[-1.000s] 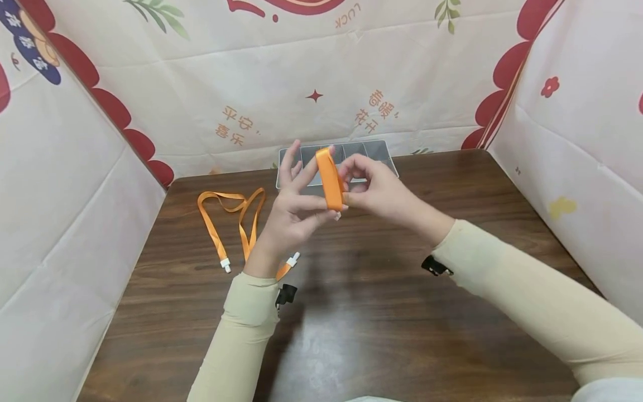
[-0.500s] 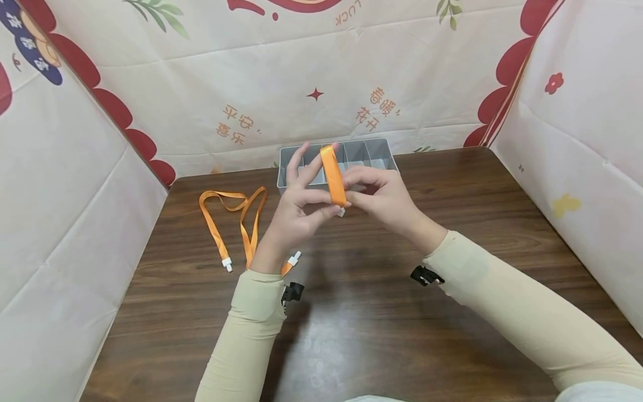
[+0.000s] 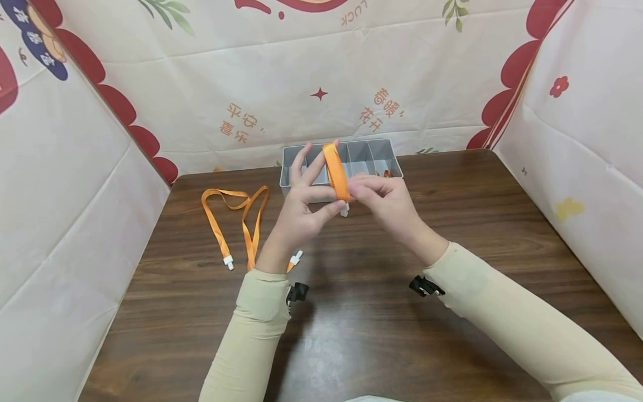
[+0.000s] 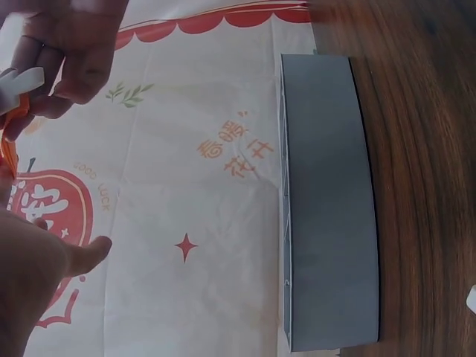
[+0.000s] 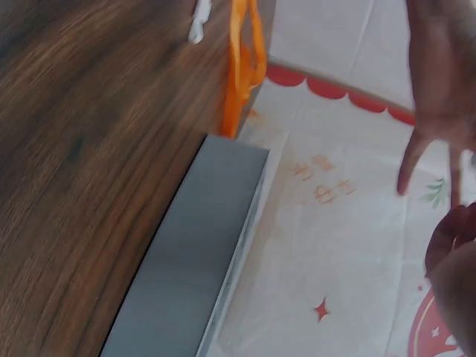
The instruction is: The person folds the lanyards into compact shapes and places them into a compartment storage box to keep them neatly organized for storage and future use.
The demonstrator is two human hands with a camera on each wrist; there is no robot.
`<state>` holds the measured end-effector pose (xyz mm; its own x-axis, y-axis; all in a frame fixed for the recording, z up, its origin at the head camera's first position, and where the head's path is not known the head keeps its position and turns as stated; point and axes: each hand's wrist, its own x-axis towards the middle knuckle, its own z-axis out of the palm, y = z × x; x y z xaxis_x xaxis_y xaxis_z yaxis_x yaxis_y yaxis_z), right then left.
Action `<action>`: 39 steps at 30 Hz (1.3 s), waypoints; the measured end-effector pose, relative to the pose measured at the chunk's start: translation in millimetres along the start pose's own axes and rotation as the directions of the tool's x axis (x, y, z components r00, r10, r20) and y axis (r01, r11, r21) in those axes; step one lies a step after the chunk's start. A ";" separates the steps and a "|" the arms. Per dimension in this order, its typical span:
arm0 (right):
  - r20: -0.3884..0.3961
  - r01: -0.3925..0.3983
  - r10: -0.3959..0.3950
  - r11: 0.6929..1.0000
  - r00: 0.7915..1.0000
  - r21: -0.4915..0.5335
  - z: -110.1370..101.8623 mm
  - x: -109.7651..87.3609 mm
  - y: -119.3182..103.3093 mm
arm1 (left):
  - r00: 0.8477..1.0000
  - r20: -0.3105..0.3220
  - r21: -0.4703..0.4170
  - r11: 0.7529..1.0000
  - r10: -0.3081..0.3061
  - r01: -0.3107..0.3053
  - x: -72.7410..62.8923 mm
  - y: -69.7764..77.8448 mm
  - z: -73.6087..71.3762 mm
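An orange lanyard [image 3: 337,174] is wound in a flat loop around the raised fingers of my left hand [image 3: 300,207]. The left thumb presses near the loop's lower end, where a white plastic clip [image 3: 345,210] hangs. From the right side, the thumb and fingertips of my right hand [image 3: 387,204] pinch at the loop's edge. In the left wrist view the white clip [image 4: 21,85] and a strip of orange strap [image 4: 9,152] show beside the right hand's fingers [image 4: 82,74]. A second orange lanyard [image 3: 213,223] with white clips lies spread on the table, partly hidden behind the left wrist.
Behind the hands a grey compartment box [image 3: 390,146] stands at the table's back edge, with small reddish-brown items in its right compartment. Printed white cloth [image 3: 311,61] walls in the brown wooden table [image 3: 361,335] at the back and sides.
The wound loop has tilted and shifted slightly right with the left hand. My right hand has moved lower along its edge, and the white clip now hangs more plainly in sight.
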<state>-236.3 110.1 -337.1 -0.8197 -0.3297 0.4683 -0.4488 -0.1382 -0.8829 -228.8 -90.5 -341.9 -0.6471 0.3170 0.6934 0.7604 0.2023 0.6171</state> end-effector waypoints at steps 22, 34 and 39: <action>-0.286 -0.187 0.155 0.978 0.946 -0.090 20.8 -10.1 -5.1 | 0.997 -0.056 -0.107 0.993 -0.059 0.052 0.3 0.4 12.3; -0.182 -0.279 0.248 0.944 0.952 -0.174 18.0 -15.3 -0.2 | 0.900 -0.246 -0.566 0.807 -0.361 0.169 10.5 16.0 12.9; -0.171 -0.270 0.236 0.938 0.957 -0.218 20.9 -17.0 -0.6 | 0.859 -0.309 -0.580 0.797 -0.408 0.170 13.2 21.3 15.5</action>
<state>-214.7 96.3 -345.3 -0.9508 -0.1885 0.2458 -0.2772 0.1634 -0.9468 -220.3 -67.6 -325.3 -0.8832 -0.0966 0.4589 0.4640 -0.3219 0.8253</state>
